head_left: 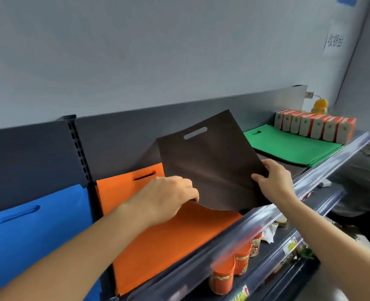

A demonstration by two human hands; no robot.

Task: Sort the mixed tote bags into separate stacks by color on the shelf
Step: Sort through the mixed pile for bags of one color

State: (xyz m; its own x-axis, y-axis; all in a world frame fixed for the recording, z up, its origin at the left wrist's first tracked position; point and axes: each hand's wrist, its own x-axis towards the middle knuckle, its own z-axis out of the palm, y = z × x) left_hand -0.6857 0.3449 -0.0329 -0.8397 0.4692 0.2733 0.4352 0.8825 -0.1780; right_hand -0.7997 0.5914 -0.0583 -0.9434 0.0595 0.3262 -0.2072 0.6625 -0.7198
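Note:
A dark brown tote bag (210, 161) is lifted and tilted up above the top shelf (255, 220), its handle slot toward the back panel. My left hand (169, 198) pinches its lower left edge. My right hand (273, 181) grips its right edge. Under it lies an orange tote bag stack (169, 237). At the left lies a blue tote bag stack (32, 242). A green tote bag stack (292, 148) lies at the right, with dark bags showing beneath it.
A row of orange and beige boxes (314, 127) stands behind the green stack, with a yellow object (319, 106) beyond. The lower shelf holds orange jars (232, 268). A person (366, 170) is at the right edge. A slotted upright (79, 153) divides blue from orange.

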